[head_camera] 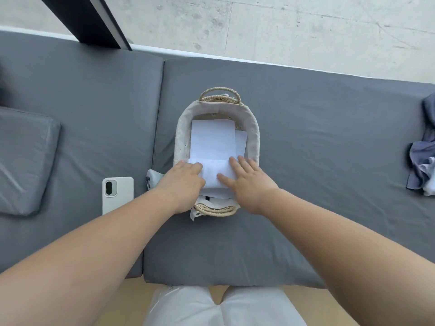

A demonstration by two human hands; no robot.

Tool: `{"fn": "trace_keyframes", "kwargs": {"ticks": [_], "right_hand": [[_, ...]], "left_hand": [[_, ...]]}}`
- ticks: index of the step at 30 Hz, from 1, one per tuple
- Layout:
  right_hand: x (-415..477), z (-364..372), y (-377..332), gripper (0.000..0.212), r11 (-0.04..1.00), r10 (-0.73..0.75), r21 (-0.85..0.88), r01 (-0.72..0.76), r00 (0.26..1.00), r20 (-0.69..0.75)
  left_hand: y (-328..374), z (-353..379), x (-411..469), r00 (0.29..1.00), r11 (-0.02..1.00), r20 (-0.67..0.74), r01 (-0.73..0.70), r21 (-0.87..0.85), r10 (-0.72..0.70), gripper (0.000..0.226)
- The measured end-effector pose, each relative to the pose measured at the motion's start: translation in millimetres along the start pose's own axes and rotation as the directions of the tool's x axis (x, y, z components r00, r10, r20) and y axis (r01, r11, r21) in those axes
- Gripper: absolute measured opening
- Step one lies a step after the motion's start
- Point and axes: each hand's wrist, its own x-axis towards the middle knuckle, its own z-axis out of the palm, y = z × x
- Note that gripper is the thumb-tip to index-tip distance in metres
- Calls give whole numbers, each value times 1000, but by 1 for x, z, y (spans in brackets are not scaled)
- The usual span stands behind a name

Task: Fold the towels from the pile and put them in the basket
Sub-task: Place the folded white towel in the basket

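Observation:
A woven basket (pixel 253 137) with a pale cloth lining and rope handles stands in the middle of the grey cushion. Inside it lie folded white towels (pixel 213 140), one on another. A further folded white towel (pixel 215 174) lies across the near end of the basket. My left hand (pixel 182 182) presses on its left edge with the fingertips tucked at the fold. My right hand (pixel 249 182) rests flat on its right side, fingers straight. A pile of blue-grey and white towels (pixel 422 165) lies at the far right edge.
A white phone (pixel 117 194) lies face down left of the basket, with a small white device (pixel 153 178) beside it. A grey pillow (pixel 26 158) sits at the left. The grey cushion (pixel 317 149) ends at a concrete wall behind.

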Motion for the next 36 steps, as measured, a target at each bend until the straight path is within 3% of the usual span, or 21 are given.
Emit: {"fn": "trace_keyframes", "kwargs": {"ticks": [3,9,14,17,20,25,33,36], "right_hand": [[11,-8,0,60,996,-63,66,60,997,47],[11,-24,5,44,975,-59,222,26,988,145],[10,-10,-1,47,992,-114,52,116,993,-31],[5,0,-1,67,978,-206,-5,206,977,52],[7,5,7,65,984,-171,-25,177,972,161],[25,3,-1,65,988,-130,-47,146,961,244],[27,1,-7,65,993,-90,-56,108,963,252],[7,-5,-3,60,995,-98,28,95,981,168]], "left_hand": [[-3,1,11,998,1000,56,1,-10,-1,37],[-8,-9,20,981,998,182,-59,-34,64,43],[-3,-20,14,954,998,298,-46,38,33,59],[0,-19,6,963,989,263,-86,123,51,57],[-3,-4,-2,974,981,215,-104,167,66,61],[1,6,8,944,966,329,-83,245,-2,60],[8,-9,23,896,973,441,-61,222,-44,59],[6,-24,11,936,983,353,-66,169,2,53]]}}
